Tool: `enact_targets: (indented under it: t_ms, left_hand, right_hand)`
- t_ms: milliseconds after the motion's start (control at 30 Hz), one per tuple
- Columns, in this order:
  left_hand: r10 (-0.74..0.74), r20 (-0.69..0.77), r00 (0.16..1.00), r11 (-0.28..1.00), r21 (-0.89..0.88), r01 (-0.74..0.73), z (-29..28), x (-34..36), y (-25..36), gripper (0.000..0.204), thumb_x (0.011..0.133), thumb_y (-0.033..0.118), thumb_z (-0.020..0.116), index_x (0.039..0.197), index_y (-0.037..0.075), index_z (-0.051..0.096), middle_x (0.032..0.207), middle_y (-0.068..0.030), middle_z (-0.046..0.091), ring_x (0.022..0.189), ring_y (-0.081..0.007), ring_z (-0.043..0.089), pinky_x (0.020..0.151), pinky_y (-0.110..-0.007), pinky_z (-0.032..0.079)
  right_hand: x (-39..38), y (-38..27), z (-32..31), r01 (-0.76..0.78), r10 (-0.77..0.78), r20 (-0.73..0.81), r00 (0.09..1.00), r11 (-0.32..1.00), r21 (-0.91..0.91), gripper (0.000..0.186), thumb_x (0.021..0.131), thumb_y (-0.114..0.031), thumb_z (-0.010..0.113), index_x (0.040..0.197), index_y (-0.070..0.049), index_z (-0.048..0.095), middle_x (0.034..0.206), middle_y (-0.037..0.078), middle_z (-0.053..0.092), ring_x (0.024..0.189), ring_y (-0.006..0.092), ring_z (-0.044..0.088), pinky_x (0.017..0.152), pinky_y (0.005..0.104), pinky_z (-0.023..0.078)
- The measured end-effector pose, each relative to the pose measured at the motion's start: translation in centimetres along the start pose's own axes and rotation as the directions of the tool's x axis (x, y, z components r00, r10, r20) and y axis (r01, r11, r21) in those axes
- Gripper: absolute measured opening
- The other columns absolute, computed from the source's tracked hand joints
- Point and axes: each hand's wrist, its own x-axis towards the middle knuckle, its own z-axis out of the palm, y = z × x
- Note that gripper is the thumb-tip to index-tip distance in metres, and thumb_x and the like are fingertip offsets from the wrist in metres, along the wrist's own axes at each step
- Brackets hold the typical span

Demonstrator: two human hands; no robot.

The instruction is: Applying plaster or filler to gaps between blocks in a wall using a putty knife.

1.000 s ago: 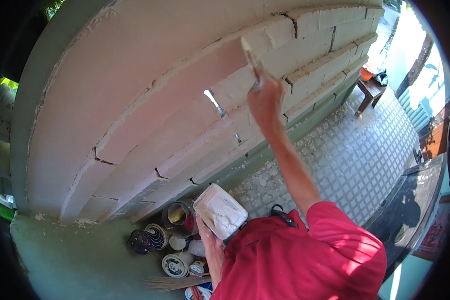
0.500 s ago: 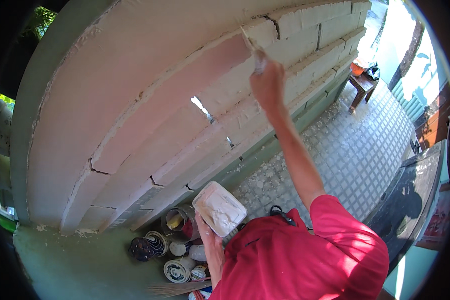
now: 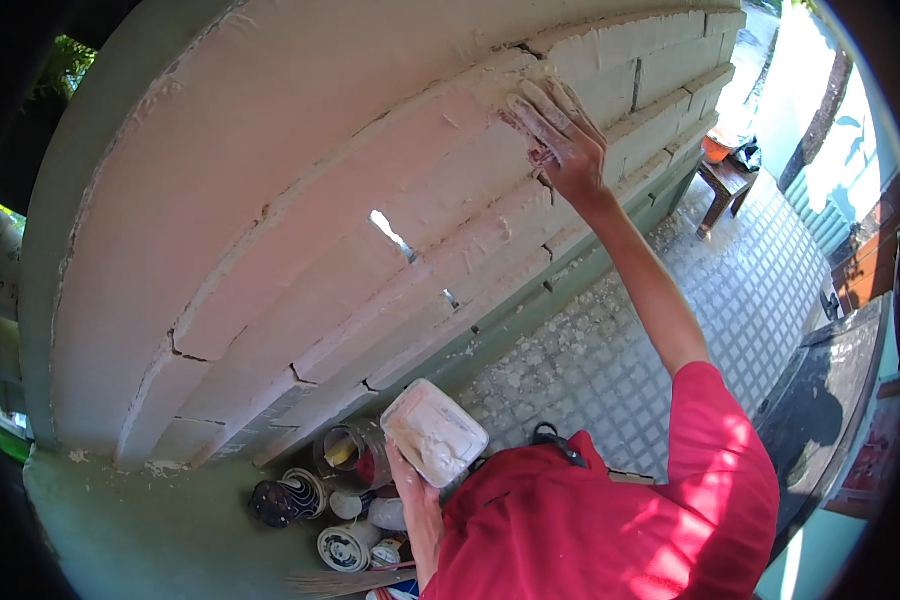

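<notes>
My left hand (image 3: 417, 500) holds a white rectangular plastic tub (image 3: 436, 432) from below, near my waist. Pale, creamy filler coats the tub's inside. Up at the wall (image 3: 320, 240), my right hand (image 3: 570, 140) is pressed near the top of a ridge, its fingers stretched and smeared with filler. Under those fingers the putty knife is mostly hidden; little of it shows. Fresh filler (image 3: 510, 80) lies around the fingertips. The wall is pale pinkish, built in stepped block rows with cracked joints, and two bright gaps go through it.
Below the tub stand a clear bucket (image 3: 368, 440), a dark patterned pot (image 3: 275, 503), a white lidded pail (image 3: 344, 547) and a straw broom (image 3: 340, 582). A brown stool (image 3: 727, 185) is at the far right, on the tiled floor (image 3: 700, 310). A dark-topped counter (image 3: 820, 400) runs along my right.
My right hand has moved slightly right and down the wall, its fingers now spread forward over the knife. Filler now covers the joint there. The tub stays in my left hand, turned slightly.
</notes>
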Motion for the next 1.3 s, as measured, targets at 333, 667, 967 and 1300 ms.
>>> enact_targets:
  t_ms: [333, 667, 967, 1300]
  left_hand:
    - [-0.016, -0.027, 1.0, 0.997, -0.078, 0.014, 1.2, -0.6, -1.2, 0.05, 0.099, 0.042, 0.035, 0.135, 0.008, 0.043, 0.129, -0.0096, 0.054, 0.114, -0.0269, 0.056, 0.095, -0.042, 0.049]
    - [0.021, -0.03, 0.999, 0.997, -0.071, -0.024, 1.2, -0.9, -1.0, 0.046, 0.1, 0.039, 0.034, 0.134, 0.01, 0.044, 0.128, -0.0083, 0.054, 0.112, -0.0257, 0.056, 0.094, -0.042, 0.05]
    - [-0.003, 0.005, 1.0, 0.996, -0.085, 0.003, 1.0, -0.6, -1.6, 0.048, 0.099, 0.04, 0.034, 0.135, 0.009, 0.042, 0.13, -0.0094, 0.053, 0.115, -0.027, 0.055, 0.095, -0.043, 0.049]
    - [-0.02, 0.04, 0.999, 0.998, -0.06, 0.022, 2.5, -0.4, -1.0, 0.049, 0.099, 0.041, 0.034, 0.135, 0.007, 0.042, 0.129, -0.0111, 0.053, 0.113, -0.0279, 0.056, 0.095, -0.043, 0.049]
  right_hand:
    - [-3.9, 2.8, 6.2, 0.084, -0.079, -0.065, 0.995, 0.993, 0.081, 0.05, 0.068, -0.015, 0.072, 0.118, -0.016, 0.066, 0.128, 0.006, 0.059, 0.123, 0.0321, 0.051, 0.105, 0.0491, 0.04]
    - [-5.7, 1.2, 1.9, -0.034, 0.028, 0.07, 0.997, 0.995, 0.092, 0.052, 0.066, -0.004, 0.07, 0.117, -0.012, 0.066, 0.117, 0.01, 0.064, 0.107, 0.0334, 0.061, 0.096, 0.043, 0.047]
    - [0.4, -2.2, -0.6, -0.592, 0.592, 0.101, 0.8, 0.806, -0.034, 0.053, 0.073, 0.009, 0.048, 0.122, -0.01, 0.061, 0.084, 0.024, 0.064, 0.075, 0.0395, 0.064, 0.069, 0.0425, 0.049]
    - [0.8, -10.1, 1.1, -0.592, 0.561, 0.245, 0.791, 0.803, 0.073, 0.071, 0.064, 0.011, 0.056, 0.129, -0.016, 0.056, 0.108, 0.016, 0.064, 0.086, 0.0361, 0.064, 0.074, 0.0433, 0.052]
